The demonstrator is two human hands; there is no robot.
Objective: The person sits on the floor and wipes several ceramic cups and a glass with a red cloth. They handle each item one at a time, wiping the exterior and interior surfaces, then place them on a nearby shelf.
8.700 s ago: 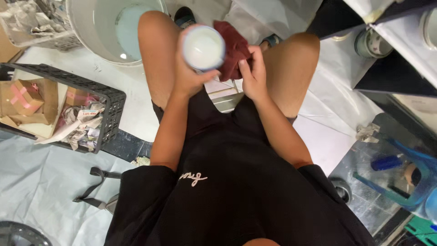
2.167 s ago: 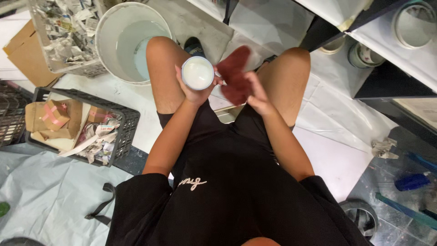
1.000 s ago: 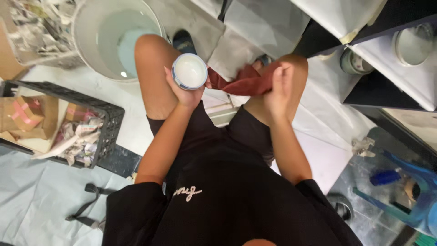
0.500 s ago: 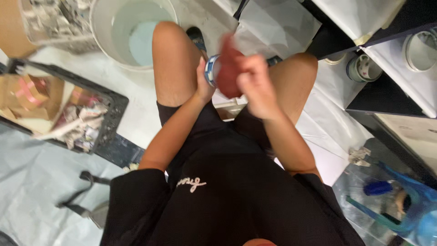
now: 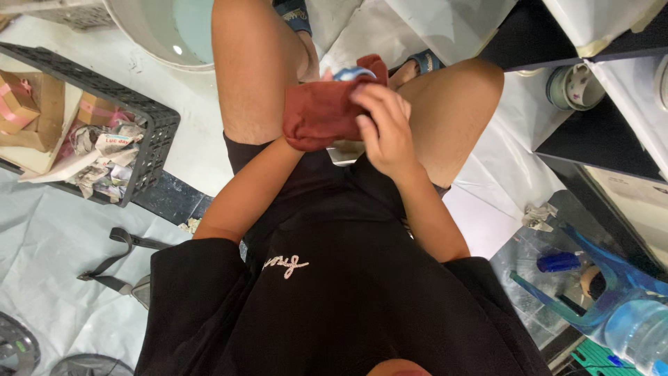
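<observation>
**Cloth Over Bowl, Between the Knees**

Here, sitting low and working between bare knees. Pressing a dark red cloth, soft and matte, bunched into a thick rumpled pad, over a small round bowl. Showing only a sliver of the bowl: a smooth, glossy blue-and-white rim peeking above the cloth's top edge, looking ceramic. Lying mostly sideways, the cloth's long axis running left to right across the lap, one corner poking up past the rim. Not possible to tell which way the bowl's mouth is facing, with so little of it showing.

Gripping the cloth's right end with the right hand, fingers curled down over the fabric, thumb tucked beneath. Reaching in from the left with the left hand, hidden entirely under the cloth; cannot tell how closed it is, or on what. Sitting just above and left of the right hand, the cloth covering nearly all of the bowl.

Standing near the left knee, a black plastic crate with a gridded wall, holding crumpled newspaper and cardboard boxes. Resting above it, a white bucket.
</observation>
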